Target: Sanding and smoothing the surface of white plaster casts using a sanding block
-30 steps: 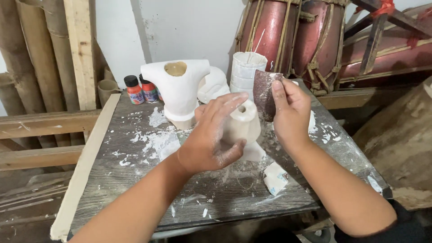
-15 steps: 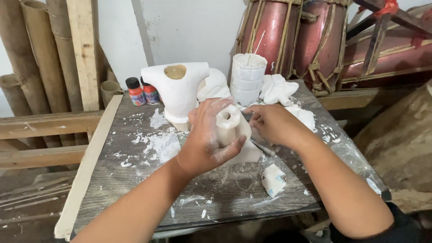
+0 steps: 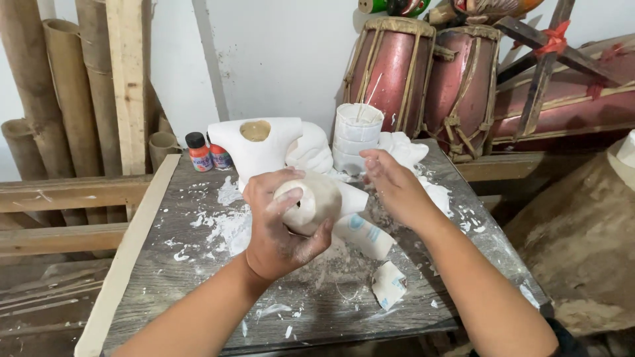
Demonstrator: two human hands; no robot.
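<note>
Two hands over tabletop [image 3: 165, 277]: left hand [image 3: 281, 228] grip closed around white plaster piece [image 3: 317, 198], held above dusty surface; right hand [image 3: 393, 185] open, empty beside it. Risk: powdery fingers slip, piece drops, chips.

Even soft daylight, sharp focus, faint shadows, slight wide-angle edge distortion.

1. The left hand [image 3: 281, 228] is curled in a firm grip, thumb on the near side and fingers wrapped over the far side (knuckles toward the camera).
2. Its bare forearm runs in from the near left, wrist straight.
3. The right hand [image 3: 393, 185] hangs loose with nothing in it, fingers slightly bent, dusted white.
4. Its forearm slants in from the near right.
</note>
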